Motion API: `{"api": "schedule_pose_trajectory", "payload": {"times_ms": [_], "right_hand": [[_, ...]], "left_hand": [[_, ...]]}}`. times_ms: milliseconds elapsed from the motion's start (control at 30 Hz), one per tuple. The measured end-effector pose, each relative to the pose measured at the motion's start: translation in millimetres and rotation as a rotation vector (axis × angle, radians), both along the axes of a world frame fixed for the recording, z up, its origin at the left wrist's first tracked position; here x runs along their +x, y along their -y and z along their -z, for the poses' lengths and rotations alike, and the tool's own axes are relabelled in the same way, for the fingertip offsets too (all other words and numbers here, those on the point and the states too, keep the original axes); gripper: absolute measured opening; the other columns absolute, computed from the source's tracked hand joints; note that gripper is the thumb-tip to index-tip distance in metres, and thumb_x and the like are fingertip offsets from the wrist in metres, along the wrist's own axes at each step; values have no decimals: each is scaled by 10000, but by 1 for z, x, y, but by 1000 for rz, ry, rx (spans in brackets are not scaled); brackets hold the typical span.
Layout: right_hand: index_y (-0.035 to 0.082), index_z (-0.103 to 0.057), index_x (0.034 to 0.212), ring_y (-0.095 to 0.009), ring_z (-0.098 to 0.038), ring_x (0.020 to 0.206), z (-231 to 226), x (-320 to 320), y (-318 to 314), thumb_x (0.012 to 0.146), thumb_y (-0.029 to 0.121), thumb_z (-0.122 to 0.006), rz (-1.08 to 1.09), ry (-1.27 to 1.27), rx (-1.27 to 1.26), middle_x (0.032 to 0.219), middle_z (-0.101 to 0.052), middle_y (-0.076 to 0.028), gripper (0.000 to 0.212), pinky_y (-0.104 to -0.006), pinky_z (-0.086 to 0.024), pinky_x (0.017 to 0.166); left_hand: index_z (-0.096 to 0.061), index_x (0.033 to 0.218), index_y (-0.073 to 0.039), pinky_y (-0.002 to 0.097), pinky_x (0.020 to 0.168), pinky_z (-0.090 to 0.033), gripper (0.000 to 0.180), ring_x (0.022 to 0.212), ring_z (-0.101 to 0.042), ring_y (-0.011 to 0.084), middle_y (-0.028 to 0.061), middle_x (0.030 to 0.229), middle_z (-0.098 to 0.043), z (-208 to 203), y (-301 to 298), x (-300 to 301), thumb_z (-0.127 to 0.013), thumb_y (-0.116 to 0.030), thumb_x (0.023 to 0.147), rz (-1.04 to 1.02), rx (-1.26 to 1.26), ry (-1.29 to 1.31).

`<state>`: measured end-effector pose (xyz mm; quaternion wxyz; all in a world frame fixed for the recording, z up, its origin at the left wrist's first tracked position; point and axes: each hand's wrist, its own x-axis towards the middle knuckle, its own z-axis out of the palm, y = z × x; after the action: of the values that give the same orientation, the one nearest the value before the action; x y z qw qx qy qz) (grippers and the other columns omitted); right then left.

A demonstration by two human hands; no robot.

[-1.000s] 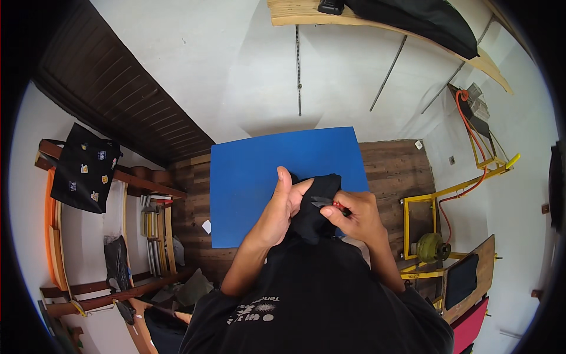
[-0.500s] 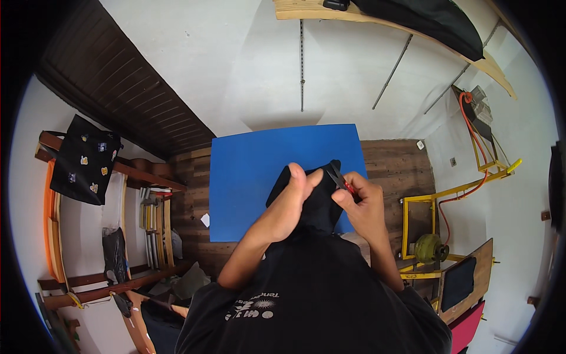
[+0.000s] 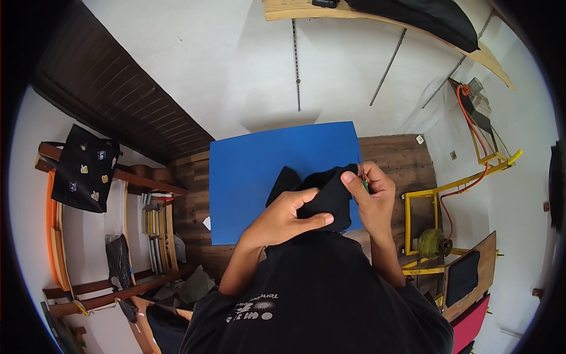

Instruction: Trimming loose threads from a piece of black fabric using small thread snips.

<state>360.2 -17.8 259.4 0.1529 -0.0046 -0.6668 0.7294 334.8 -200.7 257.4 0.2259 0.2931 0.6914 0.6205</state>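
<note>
Over blue mat point(image 3: 253, 171), black cloth point(image 3: 321, 192) lies between left hand point(image 3: 289, 215) and right hand point(image 3: 374, 197).

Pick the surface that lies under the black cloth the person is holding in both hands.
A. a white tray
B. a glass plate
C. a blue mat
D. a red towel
C: the black cloth, gripped by the left hand and the right hand, sits over a blue mat spread on the wooden table.
</note>
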Motion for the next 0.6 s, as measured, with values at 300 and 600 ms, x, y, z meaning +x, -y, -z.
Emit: {"api": "schedule_pose_trajectory", "payload": {"times_ms": [300, 600], "right_hand": [[19, -587, 779, -18, -341, 576, 3, -1, -3, 891, 223, -659, -123, 60, 178, 592, -410, 78, 244, -202, -276, 498], [3, -547, 713, -115, -362, 460, -15, 13, -1, 842, 228, -693, -132, -72, 566, 520, -414, -51, 297, -277, -311, 435]], "left_hand": [[-613, 995, 20, 191, 655, -413, 196, 758, -500, 19, -40, 836, -574, -14, 10, 5, -680, -27, 816, -47, 269, 341], [-604, 1133, 25, 187, 681, -417, 302, 782, -498, 14, -40, 883, -590, -19, 17, 6, -653, -24, 839, -1, 278, 390]]}}
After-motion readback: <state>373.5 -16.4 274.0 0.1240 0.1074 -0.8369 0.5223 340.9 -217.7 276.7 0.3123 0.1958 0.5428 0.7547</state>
